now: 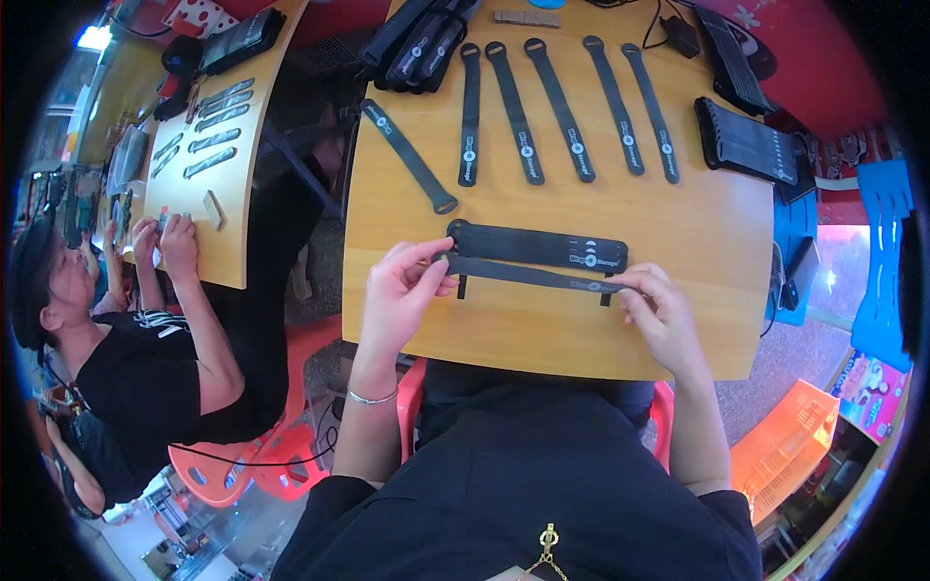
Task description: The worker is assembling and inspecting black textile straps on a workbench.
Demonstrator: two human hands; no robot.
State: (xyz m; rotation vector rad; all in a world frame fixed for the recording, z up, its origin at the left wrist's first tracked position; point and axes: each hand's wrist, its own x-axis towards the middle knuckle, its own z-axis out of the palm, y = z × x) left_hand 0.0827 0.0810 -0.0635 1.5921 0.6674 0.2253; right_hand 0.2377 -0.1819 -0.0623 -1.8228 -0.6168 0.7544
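Note:
A black storage strap (528,274) is stretched nearly level between my two hands, above the near part of the table. My left hand (399,290) pinches its left end between thumb and fingers. At the other end, my right hand (664,308) grips the strap near its pale print. Just behind it lies a neat stack of black straps (528,242), with short dark strips (461,288) showing from under it. A single strap (412,160) rests slantwise to the left. Farther back, several loose straps (557,111) are laid out side by side, slotted ends away from me.
Bundled black straps (421,48) sit at the table's (697,334) far left. A black strap bundle (746,143) is at its right edge, near a black adapter (680,37). An orange crate (790,445) stands at lower right. A co-worker (145,358) handles something at a left table.

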